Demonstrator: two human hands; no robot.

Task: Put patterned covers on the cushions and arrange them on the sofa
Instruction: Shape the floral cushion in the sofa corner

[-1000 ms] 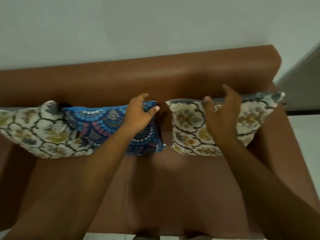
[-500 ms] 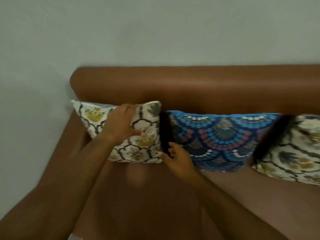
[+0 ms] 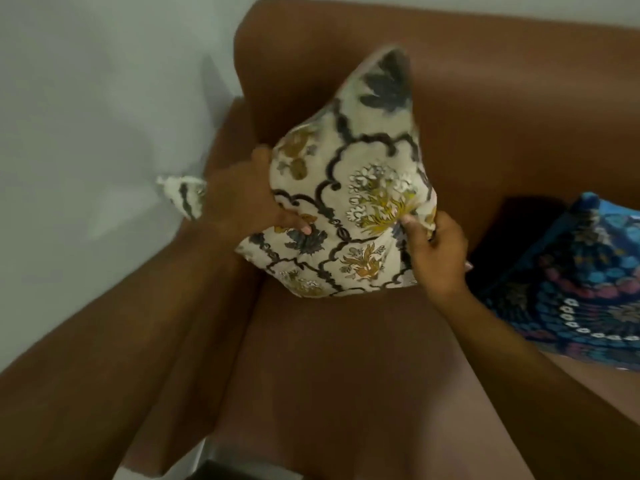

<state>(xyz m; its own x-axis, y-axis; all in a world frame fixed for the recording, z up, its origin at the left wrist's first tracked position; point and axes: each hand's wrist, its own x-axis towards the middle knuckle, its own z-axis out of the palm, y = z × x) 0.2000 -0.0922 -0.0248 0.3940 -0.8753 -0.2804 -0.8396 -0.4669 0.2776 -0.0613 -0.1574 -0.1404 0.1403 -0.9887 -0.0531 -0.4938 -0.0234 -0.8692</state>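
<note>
A cream cushion (image 3: pixel 349 188) with a black lattice and yellow flowers stands tilted on one corner at the left end of the brown sofa (image 3: pixel 346 368). My left hand (image 3: pixel 242 202) grips its left side, with one cushion corner sticking out past the wrist. My right hand (image 3: pixel 436 251) pinches its lower right edge. A blue patterned cushion (image 3: pixel 575 271) leans against the backrest to the right, apart from the cream one.
The sofa's left armrest (image 3: pixel 194 306) runs under my left forearm. A pale wall (image 3: pixel 86 98) stands behind and to the left. The sofa backrest (image 3: pixel 502 81) rises behind the cushions.
The view swung left and closer. Both hands took hold of the left cream cushion and turned it up onto a corner, away from its flat lean on the backrest.
</note>
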